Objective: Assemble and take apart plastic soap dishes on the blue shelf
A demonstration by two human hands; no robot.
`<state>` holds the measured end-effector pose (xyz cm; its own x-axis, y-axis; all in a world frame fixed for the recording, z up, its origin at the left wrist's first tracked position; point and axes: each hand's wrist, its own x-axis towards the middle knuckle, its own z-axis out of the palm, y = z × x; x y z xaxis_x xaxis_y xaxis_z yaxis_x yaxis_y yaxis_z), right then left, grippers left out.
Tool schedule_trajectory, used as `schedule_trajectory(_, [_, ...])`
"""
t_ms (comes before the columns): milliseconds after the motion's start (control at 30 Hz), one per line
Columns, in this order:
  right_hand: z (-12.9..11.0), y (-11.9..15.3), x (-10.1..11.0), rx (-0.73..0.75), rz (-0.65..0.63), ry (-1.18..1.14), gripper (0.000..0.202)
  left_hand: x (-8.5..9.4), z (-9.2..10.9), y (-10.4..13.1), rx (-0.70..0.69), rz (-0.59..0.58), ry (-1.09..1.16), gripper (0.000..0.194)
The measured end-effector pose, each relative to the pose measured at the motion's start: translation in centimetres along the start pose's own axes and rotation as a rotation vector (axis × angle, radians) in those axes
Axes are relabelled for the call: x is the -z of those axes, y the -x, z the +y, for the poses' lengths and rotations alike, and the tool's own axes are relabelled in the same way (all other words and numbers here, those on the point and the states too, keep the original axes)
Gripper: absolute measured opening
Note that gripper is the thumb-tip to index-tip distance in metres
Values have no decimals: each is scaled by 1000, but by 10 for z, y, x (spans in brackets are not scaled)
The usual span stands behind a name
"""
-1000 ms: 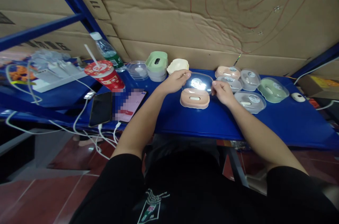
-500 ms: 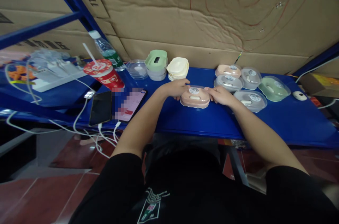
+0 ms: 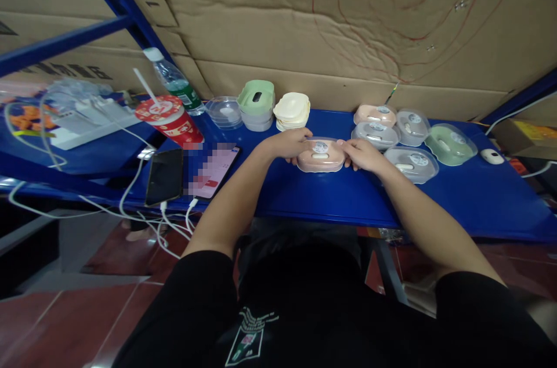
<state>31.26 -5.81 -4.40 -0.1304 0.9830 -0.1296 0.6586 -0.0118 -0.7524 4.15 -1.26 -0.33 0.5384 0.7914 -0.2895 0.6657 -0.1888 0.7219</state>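
A pink box with a clear lid and a round sticker (image 3: 321,160) rests near the middle of the blue table. My left hand (image 3: 294,144) grips its left end and my right hand (image 3: 360,155) its right end, thumbs near the lid's rim. Behind my left hand stand a stack of cream trays (image 3: 292,108) and a stack of green and grey trays (image 3: 256,102). To the right of my right hand are lidded boxes: a pink one (image 3: 369,115), several grey ones (image 3: 411,165) and a green one (image 3: 450,146).
On the left are a red cup with a straw (image 3: 169,121), a bottle (image 3: 180,89), two phones (image 3: 164,177) on white cables and a power strip (image 3: 93,127). A clear lid (image 3: 224,112) lies behind. A small white object (image 3: 492,156) is far right.
The pink box looks tilted differently and its lid sits closer over the lower part. Both hands keep their places at its ends, with the right fingers slightly shifted.
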Motion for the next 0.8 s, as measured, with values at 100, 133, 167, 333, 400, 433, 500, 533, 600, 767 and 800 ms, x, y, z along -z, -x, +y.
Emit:
schedule_trajectory(100, [3,-2,-3,-16,29,16,74,-1,-2,-2,-8,-23,-3,54])
schedule_trajectory(133, [3,-2,-4,-13,35,22,76,-1,-2,-3,-8,-29,-7,54])
schedule_trajectory(167, [4,-3,-4,-8,41,28,78,-1,-2,-3,-9,-30,-8,55])
schedule_trajectory(333, [4,-4,-5,5,89,71,82,-1,-1,-1,-15,-22,23,59])
schedule_trajectory(400, [3,-4,-3,51,181,123,82,-1,-2,-2,-1,-17,43,56])
schedule_trajectory(433, [2,-3,-2,90,240,150,81,-1,-2,-3,11,-2,52,53])
schedule_trajectory(500, [-2,0,-2,187,329,182,77,-3,-3,-8,37,69,63,51])
schedule_trajectory(533, [-3,1,-3,233,343,182,73,-5,-3,-12,47,125,77,51])
schedule_trajectory(600, [-6,5,-7,321,309,171,58,-12,-1,-20,47,220,172,56])
schedule_trajectory(767, [-6,4,-16,450,185,217,41,-38,6,-35,-58,100,604,67])
schedule_trajectory(800, [-4,3,-16,443,186,229,43,-42,7,-37,-94,56,634,66])
